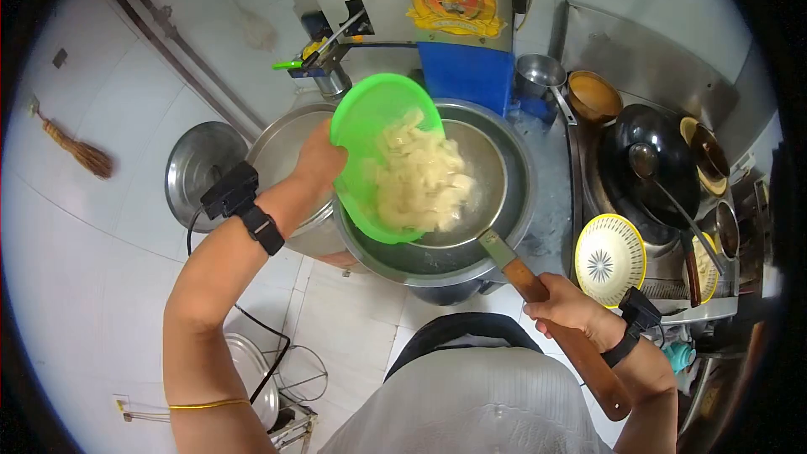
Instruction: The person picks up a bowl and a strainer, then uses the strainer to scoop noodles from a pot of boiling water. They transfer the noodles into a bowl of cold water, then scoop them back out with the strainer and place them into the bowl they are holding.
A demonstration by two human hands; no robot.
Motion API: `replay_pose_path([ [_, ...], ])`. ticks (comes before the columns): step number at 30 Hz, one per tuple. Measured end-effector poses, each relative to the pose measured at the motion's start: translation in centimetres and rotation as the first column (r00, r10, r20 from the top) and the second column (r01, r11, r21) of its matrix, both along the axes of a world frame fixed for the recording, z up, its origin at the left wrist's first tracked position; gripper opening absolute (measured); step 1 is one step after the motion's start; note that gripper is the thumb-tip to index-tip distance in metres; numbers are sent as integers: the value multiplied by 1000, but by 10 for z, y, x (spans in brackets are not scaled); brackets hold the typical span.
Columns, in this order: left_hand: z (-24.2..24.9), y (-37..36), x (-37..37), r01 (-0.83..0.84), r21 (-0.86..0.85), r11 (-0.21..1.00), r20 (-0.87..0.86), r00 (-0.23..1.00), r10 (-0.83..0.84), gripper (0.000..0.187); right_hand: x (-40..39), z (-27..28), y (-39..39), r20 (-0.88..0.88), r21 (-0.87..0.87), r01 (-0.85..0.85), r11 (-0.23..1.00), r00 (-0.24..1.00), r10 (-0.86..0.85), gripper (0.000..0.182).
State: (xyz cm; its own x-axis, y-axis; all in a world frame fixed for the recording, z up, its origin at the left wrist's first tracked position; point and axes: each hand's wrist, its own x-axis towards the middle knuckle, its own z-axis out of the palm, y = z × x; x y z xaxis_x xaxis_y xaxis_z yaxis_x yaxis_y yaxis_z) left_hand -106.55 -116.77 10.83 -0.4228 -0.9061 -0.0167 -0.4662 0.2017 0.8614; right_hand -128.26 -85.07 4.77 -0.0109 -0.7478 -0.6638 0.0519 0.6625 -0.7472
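My left hand (321, 155) grips the rim of a bright green basin (361, 130), which is tilted toward the right. Pale, wet pieces of food (424, 176), blurred by motion, slide from it into a round metal strainer (487, 170). My right hand (572, 309) is wrapped round the strainer's long wooden handle (593, 370). Beneath the strainer sits a wide metal bowl (523, 202), largely hidden by the strainer and the green basin.
At the right, a black wok (630, 139) with a ladle (643, 160) stands on the stove, beside a yellow-rimmed bowl (610, 261). A metal saucepan (538, 76) is at the back. A metal lid (197, 172) and large pot (282, 151) stand left.
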Motion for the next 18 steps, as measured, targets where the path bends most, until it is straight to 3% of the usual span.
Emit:
replay_pose_path([
  [1, 5, 1, -3, 81, -213, 974, 219, 975, -33, 53, -2, -1, 2, 14, -6, 0, 1000, 1000, 0, 27],
  [2, 8, 4, -6, 85, -218, 972, 232, 972, -33, 53, -6, -1, 4, -24, -11, -16, 1000, 1000, 16, 27],
  [4, 13, 10, -16, 200, -484, 852, 386, 922, 3, 57, -14, -3, 8, -52, -26, -20, 999, 998, 18, 27],
  [5, 17, 13, -21, 211, -487, 848, 394, 919, -3, 57, -18, -4, 11, -63, -43, -33, 999, 998, 31, 28],
  [7, 24, 22, -27, 272, -685, 676, 435, 897, 80, 60, -25, -6, 16, -72, -65, -47, 997, 997, 42, 30],
  [11, 48, 57, -36, 282, -698, 658, 469, 874, 123, 66, -36, -16, 22, 25, -113, -40, 993, 999, 43, 32],
  [13, 51, 68, -34, 318, -774, 547, 422, 904, 72, 67, -39, -19, 24, 69, -130, -30, 991, 997, 39, 33],
  [17, 55, 98, -30, 338, -775, 535, 458, 883, 105, 68, -42, -27, 26, 74, -154, -36, 987, 996, 48, 33],
  [18, 53, 103, -27, 353, -800, 485, 462, 879, 122, 66, -44, -29, 26, 69, -179, -54, 982, 995, 68, 33],
])
